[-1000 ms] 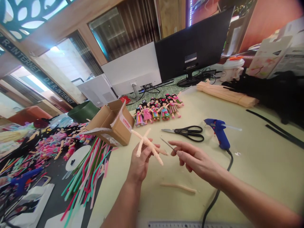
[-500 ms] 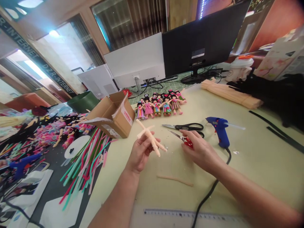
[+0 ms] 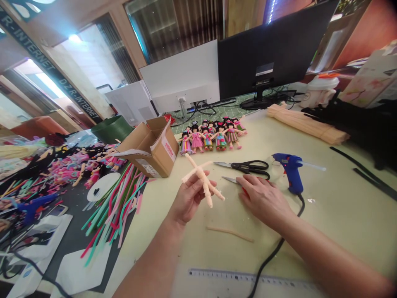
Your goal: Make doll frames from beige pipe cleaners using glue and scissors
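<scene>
A peach doll-shaped figure of fuzzy stems [image 3: 203, 180] is pinched in my left hand [image 3: 189, 198], its legs toward the right. My right hand [image 3: 263, 198] lies over the red-handled scissors [image 3: 230, 179] on the table, with the blades pointing left and most of the handle hidden under curled fingers. Just beyond are black-handled scissors [image 3: 249, 166]. A blue glue gun [image 3: 293, 174] rests to the right of my right hand. One loose peach stem [image 3: 229, 232] lies on the table between my forearms.
Small finished dolls [image 3: 212, 136] stand beside an open cardboard box [image 3: 151, 149]. Coloured stems [image 3: 114, 207] lie at left, a ruler [image 3: 235, 276] in front. The glue gun's cord [image 3: 273, 252] passes under my right forearm. A peach bundle [image 3: 307, 124] lies at back right.
My right hand has lowered with the red-handled scissors onto the table, its fingers now covering more of the handle. The figure in my left hand has turned slightly. The view has shifted a little.
</scene>
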The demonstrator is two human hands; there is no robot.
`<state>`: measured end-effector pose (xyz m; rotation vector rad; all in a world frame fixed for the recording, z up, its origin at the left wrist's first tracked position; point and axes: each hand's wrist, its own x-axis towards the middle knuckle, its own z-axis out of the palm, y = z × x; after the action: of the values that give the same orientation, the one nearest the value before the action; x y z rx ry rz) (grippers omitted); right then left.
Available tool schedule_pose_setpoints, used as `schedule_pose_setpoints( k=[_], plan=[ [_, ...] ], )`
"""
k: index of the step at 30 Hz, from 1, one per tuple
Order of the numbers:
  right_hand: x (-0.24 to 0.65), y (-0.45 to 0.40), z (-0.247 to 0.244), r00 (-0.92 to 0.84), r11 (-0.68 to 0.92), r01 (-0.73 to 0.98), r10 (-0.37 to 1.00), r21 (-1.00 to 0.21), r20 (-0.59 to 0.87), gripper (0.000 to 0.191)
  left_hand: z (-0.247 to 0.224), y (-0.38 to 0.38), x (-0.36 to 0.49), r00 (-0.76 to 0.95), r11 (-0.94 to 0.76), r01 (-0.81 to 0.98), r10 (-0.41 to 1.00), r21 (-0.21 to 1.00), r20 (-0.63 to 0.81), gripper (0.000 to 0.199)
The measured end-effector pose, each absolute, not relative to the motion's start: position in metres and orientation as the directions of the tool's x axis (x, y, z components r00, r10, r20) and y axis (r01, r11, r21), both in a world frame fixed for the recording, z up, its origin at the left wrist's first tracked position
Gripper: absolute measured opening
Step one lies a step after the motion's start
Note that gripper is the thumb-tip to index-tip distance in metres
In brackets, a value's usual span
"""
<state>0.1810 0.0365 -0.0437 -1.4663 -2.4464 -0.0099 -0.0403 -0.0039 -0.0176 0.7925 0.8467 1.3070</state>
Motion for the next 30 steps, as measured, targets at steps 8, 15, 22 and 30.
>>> schedule_pose_setpoints(
  k=[8, 15, 22, 30],
  plan=[
    [0.177, 0.034, -0.026, -0.396, 0.468, 0.579, 0.877, -0.668, 0.27, 0.028, -0.018, -0.008, -0.031, 0.124, 0.169, -0.395, 0.984, 0.903, -0.129, 0.036],
    [0.163, 0.014, -0.011, -0.588, 0.028, 0.062, 0.809, -0.998, -0.014, 0.034, -0.012, -0.014, -0.015, 0.32, 0.226, -0.337, 0.94, 0.914, -0.115, 0.034],
    [0.149, 0.002, -0.024, -0.557, -0.361, -0.286, 0.817, -0.888, -0.152, 0.024, -0.008, -0.016, -0.012, 0.332, 0.197, -0.369, 0.941, 0.908, -0.069, 0.022],
    [0.15, 0.005, -0.02, -0.594, -0.427, -0.431, 0.797, -0.795, -0.106, 0.023, -0.008, -0.019, -0.01, 0.362, 0.259, -0.33, 0.923, 0.908, -0.132, 0.038]
  ],
)
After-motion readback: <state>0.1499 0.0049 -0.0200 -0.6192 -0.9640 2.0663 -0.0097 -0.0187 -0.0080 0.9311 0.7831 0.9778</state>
